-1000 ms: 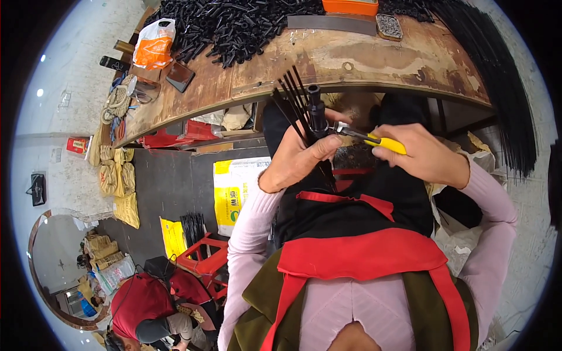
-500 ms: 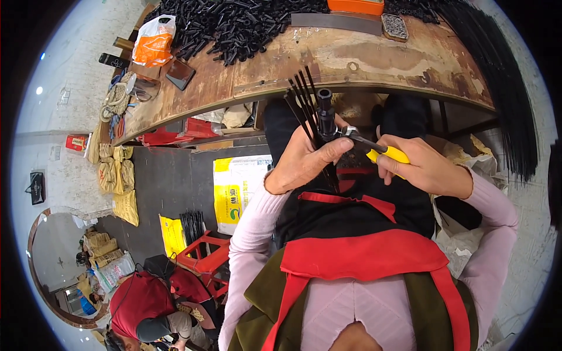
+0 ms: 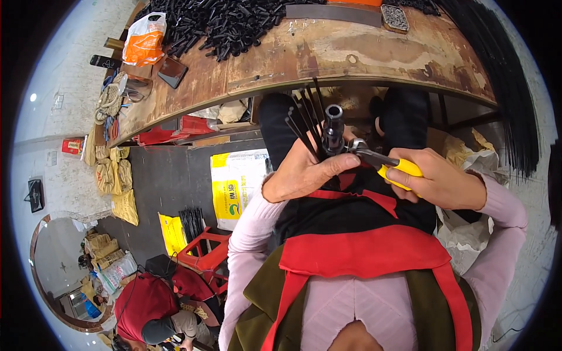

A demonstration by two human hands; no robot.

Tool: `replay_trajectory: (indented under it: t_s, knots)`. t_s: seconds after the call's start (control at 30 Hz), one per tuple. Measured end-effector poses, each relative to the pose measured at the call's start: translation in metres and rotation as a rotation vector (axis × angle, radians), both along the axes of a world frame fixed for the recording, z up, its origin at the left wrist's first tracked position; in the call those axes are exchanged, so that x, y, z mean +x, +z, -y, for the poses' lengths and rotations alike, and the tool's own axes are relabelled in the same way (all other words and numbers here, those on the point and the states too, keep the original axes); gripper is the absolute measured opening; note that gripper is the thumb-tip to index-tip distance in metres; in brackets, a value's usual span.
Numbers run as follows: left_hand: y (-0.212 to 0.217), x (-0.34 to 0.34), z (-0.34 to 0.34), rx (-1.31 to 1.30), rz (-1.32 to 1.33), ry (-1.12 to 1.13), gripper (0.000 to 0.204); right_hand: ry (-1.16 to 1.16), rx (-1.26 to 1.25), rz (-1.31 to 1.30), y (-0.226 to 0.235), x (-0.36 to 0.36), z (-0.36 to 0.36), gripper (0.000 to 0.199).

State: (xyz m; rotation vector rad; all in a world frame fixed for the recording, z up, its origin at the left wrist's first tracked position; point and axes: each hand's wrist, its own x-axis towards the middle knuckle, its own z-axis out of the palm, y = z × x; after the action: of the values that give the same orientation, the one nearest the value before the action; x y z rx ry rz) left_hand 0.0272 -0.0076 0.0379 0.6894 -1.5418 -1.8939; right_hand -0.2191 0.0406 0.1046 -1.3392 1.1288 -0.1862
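Observation:
My left hand (image 3: 297, 178) is closed round a bundle of thin black rods (image 3: 303, 117) and a short black tube fitting (image 3: 333, 126). The tube stands nearly upright with its open ring-shaped end facing up, and the thumb presses along its near side. In my right hand (image 3: 448, 178) is a pair of pliers (image 3: 404, 174) with yellow handles, my fingers wrapped round them. The metal jaws reach left to the lower side of the tube, against or very near it; exactly what they bite on is hidden. Both hands are above my lap.
A worn wooden table (image 3: 328, 52) stands ahead, bearing a heap of black tube pieces (image 3: 234, 26), a tray of small metal parts (image 3: 394, 19), a phone (image 3: 172, 72) and a plastic bag (image 3: 144, 40). Long black rods (image 3: 509, 88) hang off its right end. Another person (image 3: 146, 304) sits lower left.
Both hands, with the tube, rods and pliers, have come slightly nearer to me and to the right. The pliers stay at the tube's lower side, and the view has shifted a little.

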Motion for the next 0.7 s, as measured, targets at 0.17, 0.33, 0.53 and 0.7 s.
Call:
replay_trajectory:
  t_s: [0.17,0.33,0.53,0.7]
  knots:
    - [0.003,-0.006,-0.009,-0.044,0.088,0.142,0.033,-0.087,0.016,-0.053,-0.002,-0.003,-0.002,0.021]
    - [-0.02,-0.007,0.023,0.026,-0.133,0.206,0.048,-0.193,-1.155,-0.232,-0.069,-0.046,0.059,0.028]
    - [-0.021,-0.024,0.035,0.051,-0.16,0.121,0.047,-0.252,-1.245,-0.715,-0.091,-0.126,0.19,0.019]
    - [-0.029,-0.03,0.046,0.069,-0.152,0.114,0.044,-0.134,-1.209,-0.972,-0.096,-0.128,0.232,0.017]
